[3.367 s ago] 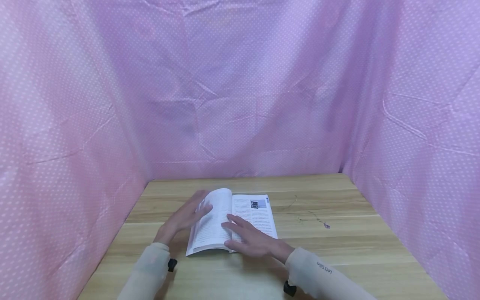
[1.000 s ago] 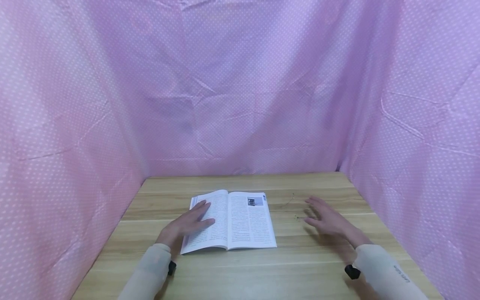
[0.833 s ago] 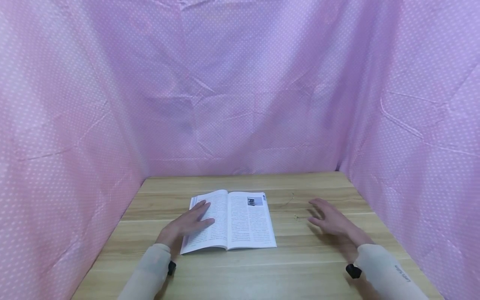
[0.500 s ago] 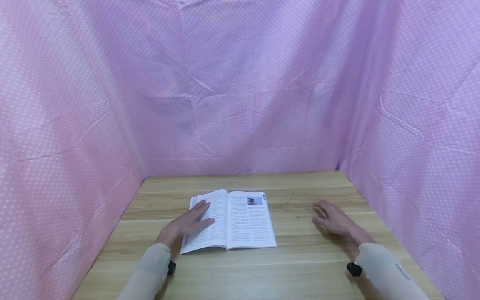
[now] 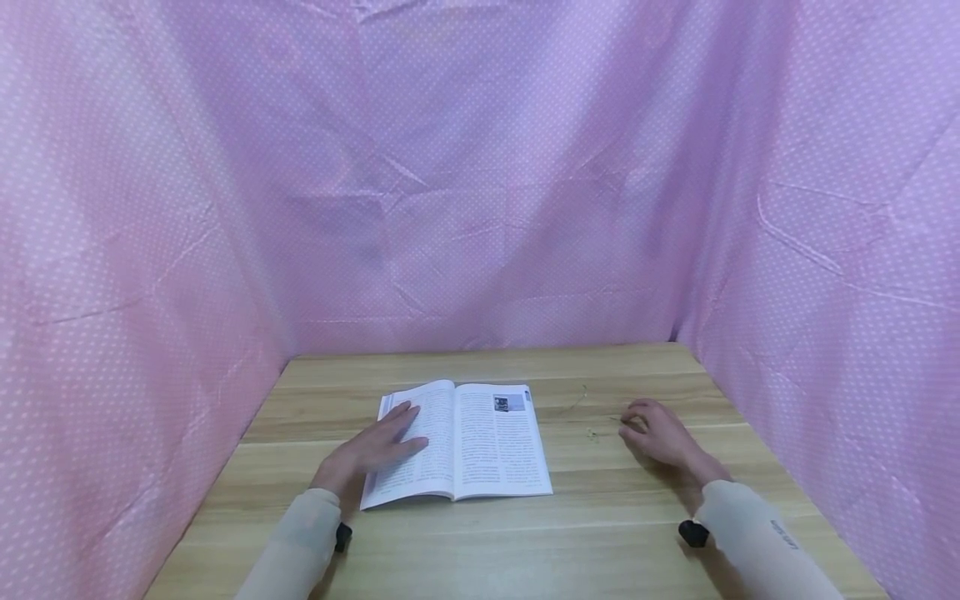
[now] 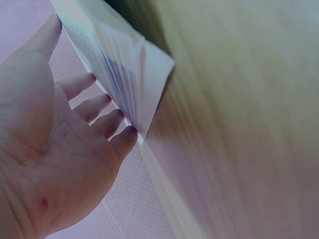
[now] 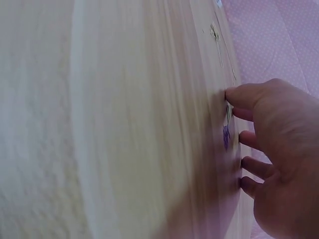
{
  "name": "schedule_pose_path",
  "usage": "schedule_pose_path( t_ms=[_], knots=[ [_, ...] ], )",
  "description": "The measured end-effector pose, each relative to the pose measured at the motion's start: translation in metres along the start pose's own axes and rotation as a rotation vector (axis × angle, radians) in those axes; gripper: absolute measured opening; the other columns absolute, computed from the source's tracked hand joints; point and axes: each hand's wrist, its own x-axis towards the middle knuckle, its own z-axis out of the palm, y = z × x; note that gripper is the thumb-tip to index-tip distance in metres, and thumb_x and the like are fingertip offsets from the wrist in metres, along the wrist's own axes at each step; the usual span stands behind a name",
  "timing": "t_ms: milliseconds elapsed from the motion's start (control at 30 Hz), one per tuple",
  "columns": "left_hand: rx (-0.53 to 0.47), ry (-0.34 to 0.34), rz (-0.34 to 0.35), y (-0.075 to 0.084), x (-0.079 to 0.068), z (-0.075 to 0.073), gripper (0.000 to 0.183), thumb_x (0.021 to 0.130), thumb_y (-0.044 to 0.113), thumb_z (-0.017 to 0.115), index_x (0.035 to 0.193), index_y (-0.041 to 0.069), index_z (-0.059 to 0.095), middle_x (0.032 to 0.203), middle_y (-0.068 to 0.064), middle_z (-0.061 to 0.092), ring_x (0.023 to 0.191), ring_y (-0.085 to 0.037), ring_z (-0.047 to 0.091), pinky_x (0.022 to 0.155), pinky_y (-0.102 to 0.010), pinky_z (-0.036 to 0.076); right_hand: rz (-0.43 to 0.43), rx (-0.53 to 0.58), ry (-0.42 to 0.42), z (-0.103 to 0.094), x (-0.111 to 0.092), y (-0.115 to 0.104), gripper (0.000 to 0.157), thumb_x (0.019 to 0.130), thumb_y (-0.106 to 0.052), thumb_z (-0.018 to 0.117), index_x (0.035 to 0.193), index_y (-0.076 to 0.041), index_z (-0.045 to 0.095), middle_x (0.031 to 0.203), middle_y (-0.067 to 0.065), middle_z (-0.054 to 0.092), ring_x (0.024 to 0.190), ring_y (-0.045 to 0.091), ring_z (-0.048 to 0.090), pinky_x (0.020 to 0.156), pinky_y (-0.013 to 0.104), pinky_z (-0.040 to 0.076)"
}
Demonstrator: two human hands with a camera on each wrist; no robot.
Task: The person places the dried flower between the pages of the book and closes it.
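An open book (image 5: 498, 442) lies on the wooden table, printed pages facing up. My left hand (image 5: 375, 450) rests spread on its left page; in the left wrist view the fingertips lie along the book's (image 6: 117, 64) page edge. To the right, my right hand (image 5: 663, 433) is down at a small purple dried flower (image 7: 226, 137). Its thumb and index fingertips sit close together by the thin stem, touching the tabletop; whether they pinch it I cannot tell. The head view hides the blossom beneath that hand.
Between book and right hand lie other thin dried sprigs, one with a pale head (image 5: 592, 434) and one farther back (image 5: 581, 398). A pink dotted curtain (image 5: 480, 208) encloses the table (image 5: 487, 550) at the back and both sides.
Since the first frame the raised left pages have settled flatter, and my right hand has left the book for the flower. Lately its thumb and index finger have drawn closer together. The left hand stays put.
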Motion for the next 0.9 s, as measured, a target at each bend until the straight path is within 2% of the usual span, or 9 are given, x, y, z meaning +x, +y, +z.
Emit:
schedule_pose_path(
  t_ms=[200,433,633,733,800,833,900],
  knots=[
    [0.006,0.001,0.009,0.0,0.001,0.0,0.089,0.113,0.065,0.056,0.181,0.017,0.025,0.192,-0.015,0.011,0.179,-0.044,0.007,0.143,-0.072,0.012,0.033,0.016,0.004,0.002,0.001,0.0,0.007,0.099,-0.009,0.084,0.105,-0.006,0.085,0.139,0.032,0.073,0.132,0.06,0.067,0.117,0.079,0.049],
    [0.005,0.003,0.011,-0.001,0.0,0.001,0.088,0.114,0.061,0.057,0.181,0.014,0.025,0.192,-0.016,0.011,0.179,-0.045,0.007,0.144,-0.071,0.012,0.065,0.021,0.002,0.001,0.002,0.0,0.006,0.101,-0.008,0.082,0.098,-0.002,0.083,0.137,0.032,0.074,0.133,0.061,0.066,0.118,0.078,0.049],
    [-0.01,0.004,0.002,-0.001,-0.001,0.001,0.088,0.113,0.062,0.057,0.181,0.016,0.026,0.192,-0.016,0.011,0.179,-0.045,0.007,0.143,-0.072,0.012,0.068,-0.007,-0.015,0.0,0.004,-0.002,0.008,0.102,-0.004,0.078,0.094,-0.003,0.08,0.136,0.033,0.072,0.131,0.06,0.066,0.117,0.076,0.051],
    [-0.004,0.005,0.004,-0.001,-0.001,0.001,0.088,0.114,0.062,0.056,0.181,0.016,0.025,0.192,-0.015,0.011,0.179,-0.045,0.007,0.143,-0.072,0.012,0.041,-0.024,-0.017,0.001,0.005,-0.001,0.008,0.101,-0.001,0.076,0.094,-0.003,0.079,0.133,0.034,0.071,0.126,0.059,0.067,0.114,0.075,0.053],
    [0.003,0.007,0.007,0.0,0.0,0.001,0.087,0.114,0.062,0.056,0.181,0.015,0.025,0.192,-0.016,0.011,0.179,-0.045,0.007,0.143,-0.072,0.012,0.006,-0.035,-0.002,0.002,0.005,0.001,0.008,0.099,0.001,0.075,0.093,-0.002,0.078,0.128,0.034,0.071,0.122,0.058,0.068,0.111,0.074,0.055],
    [0.006,0.007,0.01,0.0,0.0,0.001,0.087,0.114,0.062,0.056,0.181,0.015,0.025,0.192,-0.016,0.011,0.179,-0.045,0.008,0.143,-0.072,0.012,-0.019,-0.039,0.022,0.005,0.005,0.006,0.008,0.1,0.0,0.075,0.092,-0.002,0.077,0.125,0.034,0.07,0.118,0.055,0.069,0.109,0.069,0.058],
    [0.007,0.006,0.014,0.001,0.0,0.0,0.087,0.114,0.061,0.056,0.181,0.014,0.025,0.192,-0.017,0.011,0.179,-0.046,0.007,0.143,-0.072,0.012,-0.041,-0.041,0.036,0.008,0.005,0.01,0.008,0.099,0.0,0.074,0.092,-0.001,0.076,0.122,0.033,0.069,0.115,0.054,0.068,0.107,0.069,0.058]
  ],
)
